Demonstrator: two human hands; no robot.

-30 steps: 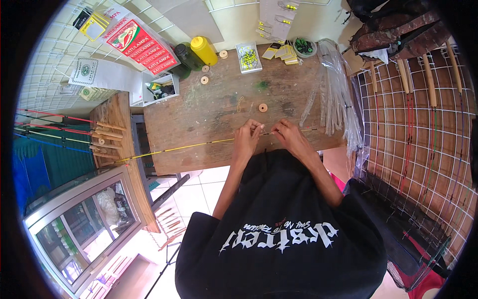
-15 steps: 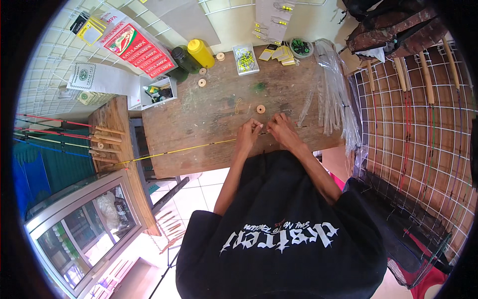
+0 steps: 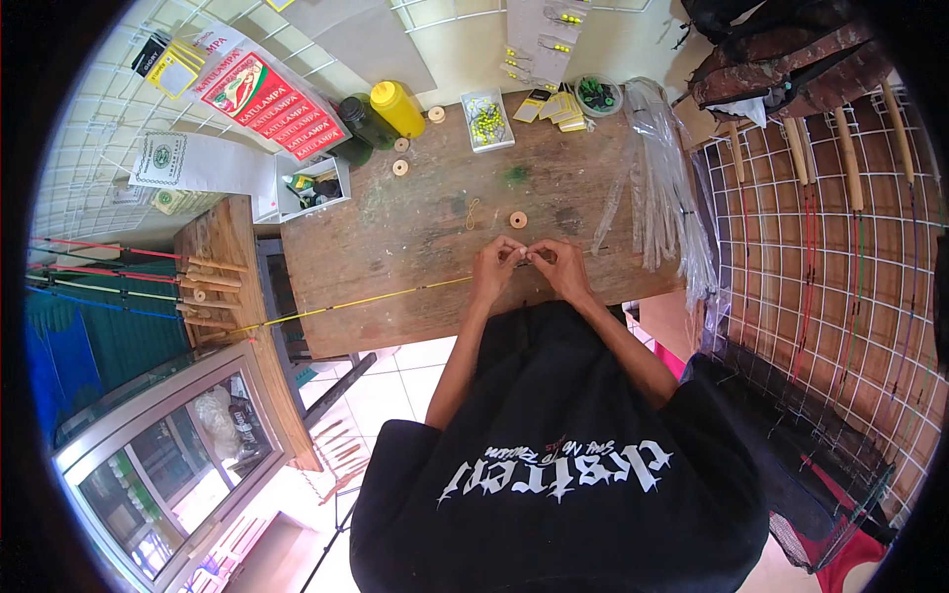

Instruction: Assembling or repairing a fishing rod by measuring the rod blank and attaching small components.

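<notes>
My left hand [image 3: 494, 269] and my right hand [image 3: 560, 267] meet fingertip to fingertip over the near edge of a wooden worktable [image 3: 415, 227]. Both pinch the end of a thin yellow rod [image 3: 356, 301] that runs off to the left across the table and past its edge. What sits between the fingertips is too small to make out. A small round wooden spool [image 3: 518, 219] lies just beyond my hands, with a loop of thin cord [image 3: 473, 211] to its left.
A bundle of clear plastic sleeves [image 3: 657, 188] lies at the table's right. At the far edge stand a yellow bottle [image 3: 397, 107], a dark bottle [image 3: 364, 121], a clear box of yellow beads [image 3: 487, 121] and a white box [image 3: 314, 188]. Wire grids with rods hang on the right [image 3: 820, 227].
My hands have stayed close together at the rod's end, with only small finger movements. The view has shifted slightly.
</notes>
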